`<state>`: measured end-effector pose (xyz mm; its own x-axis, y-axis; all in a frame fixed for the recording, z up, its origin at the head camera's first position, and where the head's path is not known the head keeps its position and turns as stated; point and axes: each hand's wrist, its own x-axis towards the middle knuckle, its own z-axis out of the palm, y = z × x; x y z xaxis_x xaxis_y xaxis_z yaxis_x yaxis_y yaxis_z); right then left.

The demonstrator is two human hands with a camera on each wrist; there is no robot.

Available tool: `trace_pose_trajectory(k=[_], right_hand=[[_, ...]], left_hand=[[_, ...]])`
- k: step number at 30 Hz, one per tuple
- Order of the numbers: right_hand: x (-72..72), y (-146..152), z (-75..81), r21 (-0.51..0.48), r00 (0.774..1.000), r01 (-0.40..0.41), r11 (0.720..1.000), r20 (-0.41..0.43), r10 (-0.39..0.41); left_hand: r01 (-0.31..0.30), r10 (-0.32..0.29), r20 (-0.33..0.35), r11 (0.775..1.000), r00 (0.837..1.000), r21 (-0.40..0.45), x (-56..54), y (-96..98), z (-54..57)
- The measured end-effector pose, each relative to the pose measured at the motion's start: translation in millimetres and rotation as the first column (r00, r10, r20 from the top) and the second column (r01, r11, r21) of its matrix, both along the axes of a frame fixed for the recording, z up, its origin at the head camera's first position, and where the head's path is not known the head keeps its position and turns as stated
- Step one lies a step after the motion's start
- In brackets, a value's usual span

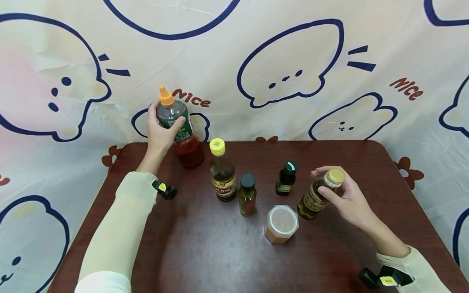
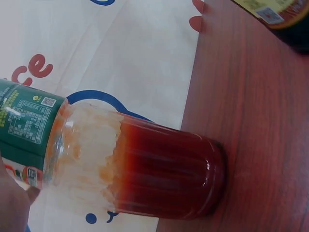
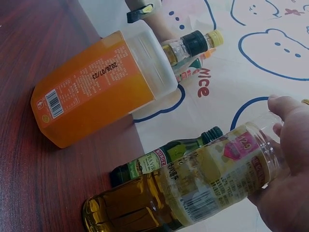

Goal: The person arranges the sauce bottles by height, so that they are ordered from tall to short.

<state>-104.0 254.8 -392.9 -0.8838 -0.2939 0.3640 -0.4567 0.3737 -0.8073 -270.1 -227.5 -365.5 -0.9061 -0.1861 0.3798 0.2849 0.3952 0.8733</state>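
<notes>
My left hand (image 1: 161, 130) grips the upper part of a squeeze bottle of red sauce (image 1: 189, 150) with an orange nozzle cap and green label. The bottle leans slightly at the table's far left; its red contents (image 2: 169, 169) fill the lower part in the left wrist view. At the right, my right hand (image 1: 346, 199) holds a yellow-capped bottle of amber liquid (image 1: 313, 199) just below its cap, thumb on the near side. This bottle is tilted, its base low over or on the table; I cannot tell which. Its label (image 3: 212, 179) shows in the right wrist view.
Between the hands stand a yellow-capped dark sauce bottle (image 1: 222, 175), a small black-capped bottle (image 1: 247, 195), a small green olive oil bottle (image 1: 286, 179) and a white-lidded jar of orange contents (image 1: 281, 226). A patterned cloth (image 1: 220, 81) hangs behind the brown table (image 1: 205, 252).
</notes>
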Motion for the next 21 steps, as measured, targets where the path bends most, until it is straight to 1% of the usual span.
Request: trace_pose_trajectory(k=[3, 7, 10, 13, 16, 19, 21], right_hand=[[0.0, -0.1, -0.2, -0.003, 1.000, -0.002, 1.000, 0.002, 0.002], [-0.3, -0.2, -0.8, -0.007, 1.000, -0.007, 1.000, 0.000, 0.007], [-0.7, -0.2, -0.9, -0.013, 1.000, -0.013, 1.000, -0.003, 0.013], [-1.0, -0.2, -0.5, -0.016, 1.000, -0.015, 1.000, -0.011, 0.014], [-1.0, -0.1, -0.3, -0.013, 1.000, -0.013, 1.000, -0.017, 0.013], [-1.1, -0.1, -0.6, -0.013, 1.000, -0.016, 1.000, -0.014, 0.015], [-1.2, 0.1, -1.0, -0.014, 1.000, -0.019, 1.000, -0.009, 0.019]], left_hand=[[0.030, -0.030, 0.003, 0.999, 1.000, -0.023, 7.0, -3.8, -2.4], [0.047, -0.045, 0.022, 0.995, 0.999, -0.086, 19.0, -10.1, -7.2], [0.056, -0.052, 0.042, 0.992, 0.998, -0.114, 30.3, -14.9, -8.9], [0.067, -0.062, 0.043, 0.991, 0.997, -0.118, 40.7, -19.1, -8.8], [0.064, -0.059, 0.043, 0.989, 0.997, -0.133, 52.3, -22.7, -8.2], [0.069, -0.064, 0.040, 0.985, 0.997, -0.160, 64.3, -26.8, -9.3], [0.084, -0.077, 0.044, 0.980, 0.996, -0.182, 73.8, -29.4, -10.7]])
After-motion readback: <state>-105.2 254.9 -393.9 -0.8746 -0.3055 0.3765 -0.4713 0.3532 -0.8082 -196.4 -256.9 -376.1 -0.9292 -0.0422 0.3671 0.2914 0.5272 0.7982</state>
